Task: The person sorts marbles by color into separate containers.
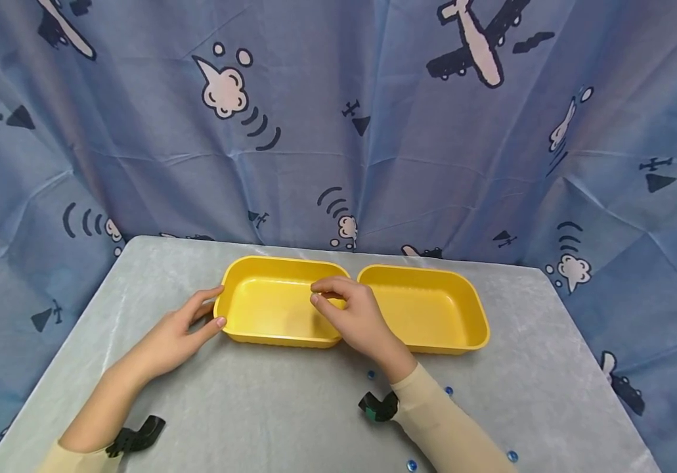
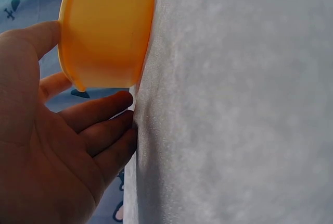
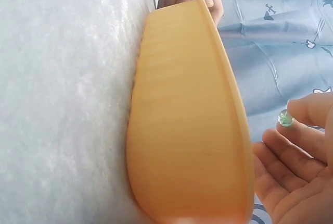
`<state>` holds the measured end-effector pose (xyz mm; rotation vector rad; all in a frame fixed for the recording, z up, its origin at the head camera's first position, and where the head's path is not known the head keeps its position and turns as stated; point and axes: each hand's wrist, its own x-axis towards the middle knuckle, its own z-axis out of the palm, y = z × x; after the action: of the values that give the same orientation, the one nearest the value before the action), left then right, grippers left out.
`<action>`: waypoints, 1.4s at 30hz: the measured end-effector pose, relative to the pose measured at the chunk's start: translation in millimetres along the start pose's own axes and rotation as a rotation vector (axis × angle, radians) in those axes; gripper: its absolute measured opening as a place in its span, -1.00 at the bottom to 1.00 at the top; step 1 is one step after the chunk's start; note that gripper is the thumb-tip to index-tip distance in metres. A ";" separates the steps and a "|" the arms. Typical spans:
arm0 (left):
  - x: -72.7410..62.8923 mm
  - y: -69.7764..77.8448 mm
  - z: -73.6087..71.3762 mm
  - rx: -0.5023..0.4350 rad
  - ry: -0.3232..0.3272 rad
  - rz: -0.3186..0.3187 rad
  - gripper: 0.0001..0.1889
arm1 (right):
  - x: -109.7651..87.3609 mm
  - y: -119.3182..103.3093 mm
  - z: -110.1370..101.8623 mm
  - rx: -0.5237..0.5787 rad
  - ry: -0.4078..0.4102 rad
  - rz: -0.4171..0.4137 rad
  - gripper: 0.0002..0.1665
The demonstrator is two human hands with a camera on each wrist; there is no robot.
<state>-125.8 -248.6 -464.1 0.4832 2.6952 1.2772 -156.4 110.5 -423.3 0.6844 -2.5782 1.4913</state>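
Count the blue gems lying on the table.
4: far left gem, near left gem, far right gem, near right gem, flanking the right sleeve, which may hide more.

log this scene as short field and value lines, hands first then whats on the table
left hand: touches the left end of the yellow left tray
right hand: pinches a small greenish clear gem above the left tray's right end
right tray: also yellow, beside the left one
loose gems: four visible, blue, either side of the right sleeve
table: pale grey
curtain: blue, printed with airplanes
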 end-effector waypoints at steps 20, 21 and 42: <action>1.1 -0.5 0.5 0.000 -0.005 0.006 -0.33 | 6.6 -0.5 3.2 -0.027 0.030 0.058 -0.71; 1.0 0.0 0.5 -0.001 -0.005 0.003 -0.33 | 6.5 -0.8 2.7 -0.026 0.032 0.060 -0.72; -0.2 2.6 1.6 0.002 0.001 -0.007 -0.32 | -23.5 -18.7 -19.6 -0.032 -0.027 -0.013 -0.84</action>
<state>-124.6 -245.9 -463.1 0.4724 2.6967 1.2732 -130.3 126.9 -404.9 0.7214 -2.6064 1.4434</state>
